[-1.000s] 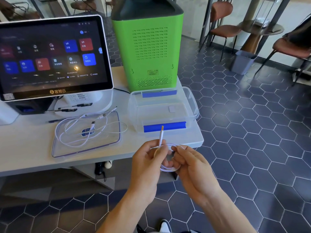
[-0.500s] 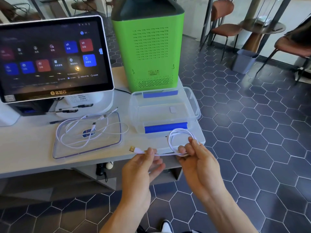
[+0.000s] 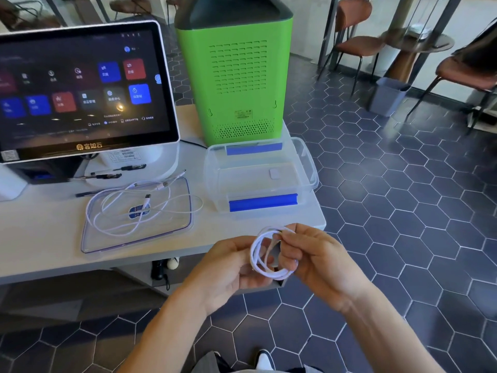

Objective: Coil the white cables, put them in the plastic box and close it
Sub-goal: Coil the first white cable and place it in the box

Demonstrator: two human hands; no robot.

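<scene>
A coiled white cable hangs between both hands, just in front of the table's near edge. My right hand pinches the coil at its top and right side. My left hand holds the coil's left side, fingers curled behind it. The clear plastic box with blue clips stands open and empty on the table's right end. Its clear lid lies flat to the left, with loose white cables spread over it.
A touchscreen terminal stands at the table's back left, with pens at its base. A green machine rises behind the box. The white table ends right of the box. Chairs and a grey bin stand beyond.
My left hand, which held the cable's plug end out to the left, has come back to the coil. The free end is now wound in, and both hands hold a closed loop.
</scene>
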